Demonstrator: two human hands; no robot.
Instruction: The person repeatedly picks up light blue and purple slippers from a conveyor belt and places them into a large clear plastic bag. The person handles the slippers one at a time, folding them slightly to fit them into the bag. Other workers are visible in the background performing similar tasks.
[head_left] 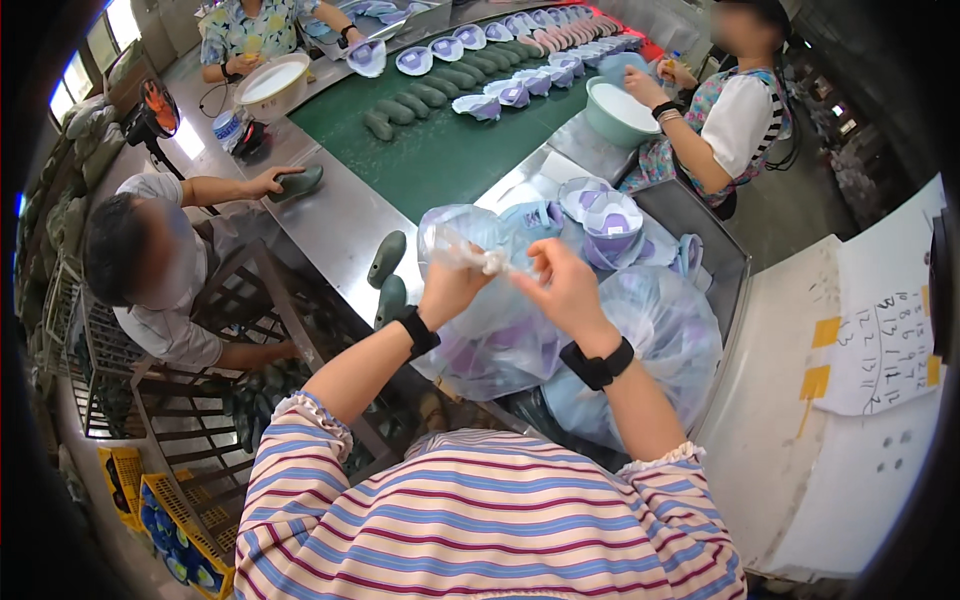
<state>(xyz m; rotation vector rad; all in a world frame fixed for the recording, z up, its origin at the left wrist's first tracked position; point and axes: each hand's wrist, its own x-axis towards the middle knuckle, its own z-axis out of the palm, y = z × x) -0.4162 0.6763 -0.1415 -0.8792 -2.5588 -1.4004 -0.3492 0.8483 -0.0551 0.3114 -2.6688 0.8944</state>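
Observation:
A clear plastic bag (490, 345) filled with pale blue and purple shoe uppers is in front of me, its neck twisted into a knot. My left hand (455, 288) is closed around the gathered plastic just left of the knot. On the other side, my right hand (568, 292) pinches a thin strand of the same plastic, fingertips a little apart from the knot. A second stuffed bag (655, 350) lies beside it on the right. Behind both, loose purple and white uppers (612, 225) are stacked in a metal tray (738, 275).
A green conveyor belt (400, 170) carries rows of dark green shoe lasts (430, 95) and uppers. At left, a person holds a last (298, 183) beside a slatted rack (190, 400). Two other people work near basins (612, 112). A white board (860, 400) stands at right.

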